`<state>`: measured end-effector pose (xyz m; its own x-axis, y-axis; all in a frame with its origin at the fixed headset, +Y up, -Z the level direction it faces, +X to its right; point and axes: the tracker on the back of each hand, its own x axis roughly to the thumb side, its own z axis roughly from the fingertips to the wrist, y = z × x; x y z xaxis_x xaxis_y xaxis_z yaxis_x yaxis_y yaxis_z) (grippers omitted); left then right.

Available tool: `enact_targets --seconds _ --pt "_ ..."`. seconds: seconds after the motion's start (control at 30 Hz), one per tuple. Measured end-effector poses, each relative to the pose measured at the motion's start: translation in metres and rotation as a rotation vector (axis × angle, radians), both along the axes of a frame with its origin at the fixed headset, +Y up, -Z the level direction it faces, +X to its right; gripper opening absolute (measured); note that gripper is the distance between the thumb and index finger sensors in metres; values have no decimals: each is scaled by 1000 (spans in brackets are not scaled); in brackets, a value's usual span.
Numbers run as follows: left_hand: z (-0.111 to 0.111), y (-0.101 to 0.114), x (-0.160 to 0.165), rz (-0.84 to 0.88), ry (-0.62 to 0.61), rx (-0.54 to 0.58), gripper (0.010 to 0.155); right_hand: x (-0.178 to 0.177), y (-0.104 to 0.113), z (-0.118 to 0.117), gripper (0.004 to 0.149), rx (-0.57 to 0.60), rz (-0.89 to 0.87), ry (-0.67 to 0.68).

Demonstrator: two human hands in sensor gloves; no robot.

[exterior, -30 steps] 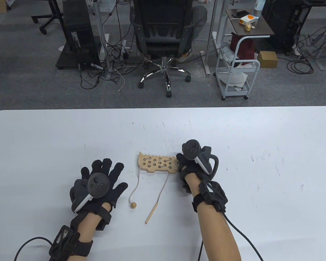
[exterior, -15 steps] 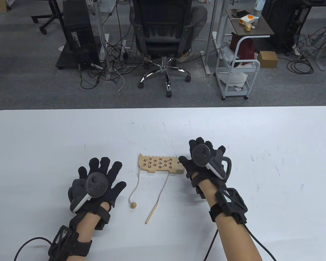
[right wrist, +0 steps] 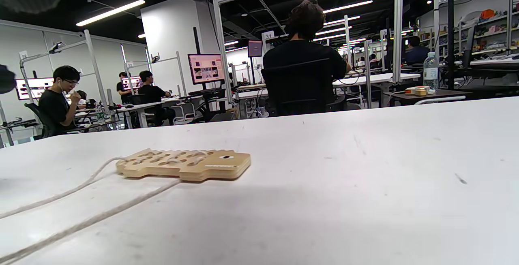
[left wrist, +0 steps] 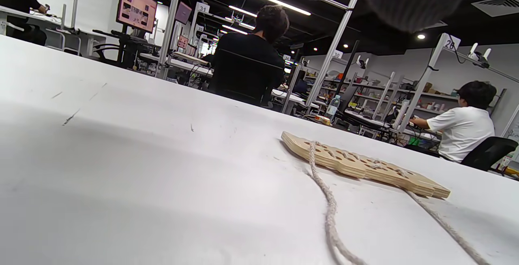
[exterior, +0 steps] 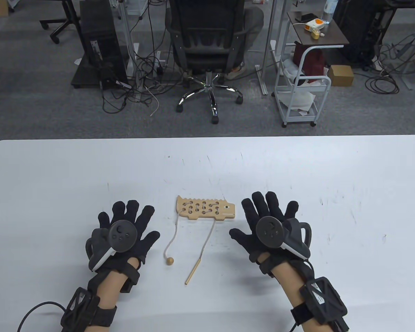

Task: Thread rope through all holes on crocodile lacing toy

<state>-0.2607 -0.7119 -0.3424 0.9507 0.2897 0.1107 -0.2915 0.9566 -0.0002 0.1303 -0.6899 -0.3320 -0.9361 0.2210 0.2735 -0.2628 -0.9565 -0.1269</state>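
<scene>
Crocodile lacing toy (exterior: 205,208) lying flat on the white table (exterior: 332,166), midway between the two gloved hands, with the rope (exterior: 174,232) laced across its holes. We see one rope tail leave the toy's left end and stop at a small wooden bead (exterior: 169,260), while the other leaves its near edge and stops at a wooden needle (exterior: 192,272); both tails rest on the table toward the person. We note that the left hand (exterior: 122,235) and the right hand (exterior: 269,226) lie palm-down beside the toy, each grip wide with fingers spread, holding nothing and clear of toy and rope.
</scene>
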Motion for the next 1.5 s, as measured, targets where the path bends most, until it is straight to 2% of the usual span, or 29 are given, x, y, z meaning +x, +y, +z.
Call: enact_targets --seconds 0.17,0.33,0.7,1.0,1.2,1.5 --pt "1 0 0 -6 1 -2 76 -10 -14 23 87 -5 -20 25" --pt "3 -1 -1 -3 7 -11 76 -14 -22 31 87 -50 -21 15" --pt "1 -2 1 -14 0 -31 76 -8 -21 32 86 -49 -79 -18" --pt "4 3 -5 29 30 -8 76 3 -37 29 86 -95 -51 -39" --pt "4 2 -3 20 25 -13 76 7 -31 28 87 -62 -88 -60" --pt "4 -3 -1 19 25 -33 76 11 -31 24 89 -77 -85 -74"
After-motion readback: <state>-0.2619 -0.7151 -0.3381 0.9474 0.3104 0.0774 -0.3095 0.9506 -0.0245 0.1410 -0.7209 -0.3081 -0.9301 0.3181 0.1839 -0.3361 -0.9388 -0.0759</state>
